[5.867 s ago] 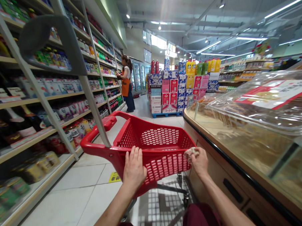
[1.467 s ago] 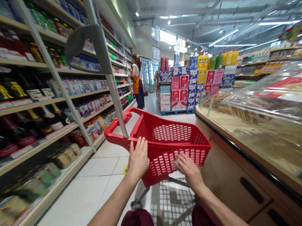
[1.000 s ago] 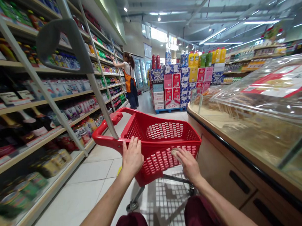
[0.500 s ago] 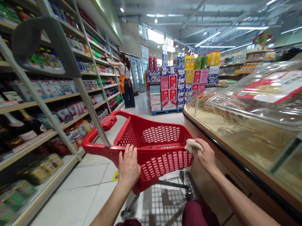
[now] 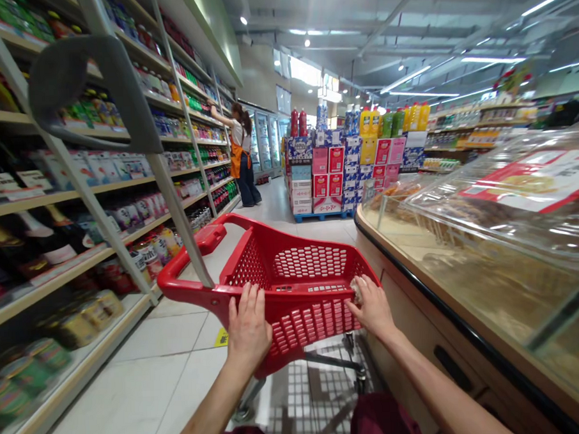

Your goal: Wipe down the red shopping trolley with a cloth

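In front of me stands a red plastic shopping cart (image 5: 317,299) with perforated walls. The fingers of my left hand (image 5: 249,324) are hooked over its near rim, with the thumb side hidden. My right hand (image 5: 374,308) is at the right end of the same rim, closed on an off-white cloth (image 5: 355,291). Most of the cloth is covered by the fingers, and it lies against the rim. A metal post (image 5: 180,215) rises from the cart's left part and carries a grey plastic loop (image 5: 144,118).
Drink shelves (image 5: 101,187) line the left. A glass-sided food counter (image 5: 432,300) with plastic packages stands close on the right. Stacked drink cartons (image 5: 320,171) are ahead on a blue pallet. A person in an orange apron (image 5: 239,161) reaches to the shelves.
My right hand has moved slightly left and turned over the rim, so less of the cloth shows. My left hand stays on the rim.
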`<act>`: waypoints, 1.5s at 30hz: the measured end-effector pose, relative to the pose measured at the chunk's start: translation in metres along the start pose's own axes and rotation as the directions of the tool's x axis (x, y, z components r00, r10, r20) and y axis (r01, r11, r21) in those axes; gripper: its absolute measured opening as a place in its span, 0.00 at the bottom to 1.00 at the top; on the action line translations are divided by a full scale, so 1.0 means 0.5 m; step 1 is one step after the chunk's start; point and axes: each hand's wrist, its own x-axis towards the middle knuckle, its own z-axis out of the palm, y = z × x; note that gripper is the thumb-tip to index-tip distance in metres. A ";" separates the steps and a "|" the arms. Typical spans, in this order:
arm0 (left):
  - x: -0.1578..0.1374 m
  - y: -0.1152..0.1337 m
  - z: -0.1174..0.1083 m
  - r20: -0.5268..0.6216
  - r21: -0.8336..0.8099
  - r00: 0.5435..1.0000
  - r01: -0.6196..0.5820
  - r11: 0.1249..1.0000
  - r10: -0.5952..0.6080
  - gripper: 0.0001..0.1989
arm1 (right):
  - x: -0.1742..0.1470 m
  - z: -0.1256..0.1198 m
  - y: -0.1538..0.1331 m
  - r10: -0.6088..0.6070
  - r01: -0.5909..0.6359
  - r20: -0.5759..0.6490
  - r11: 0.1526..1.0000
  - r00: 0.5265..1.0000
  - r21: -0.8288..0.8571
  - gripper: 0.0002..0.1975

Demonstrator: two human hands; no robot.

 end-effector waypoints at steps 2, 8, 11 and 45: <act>0.003 -0.002 0.000 -0.006 0.004 1.000 -0.003 1.000 0.003 0.27 | 0.015 -0.016 0.002 -0.025 0.024 0.091 1.000 0.996 0.019 0.24; 0.015 -0.005 -0.003 0.012 0.031 1.000 0.013 0.999 -0.014 0.25 | 0.046 -0.059 0.082 -0.169 0.146 0.229 0.983 0.959 0.113 0.20; 0.017 0.004 -0.002 0.020 0.045 0.999 0.033 0.998 -0.034 0.26 | 0.031 -0.041 0.088 -0.017 0.010 0.142 0.999 0.990 0.054 0.22; 0.000 0.023 0.007 0.110 0.040 0.992 0.058 0.998 -0.062 0.32 | -0.015 -0.041 0.009 0.030 -0.007 0.158 0.990 0.987 -0.141 0.27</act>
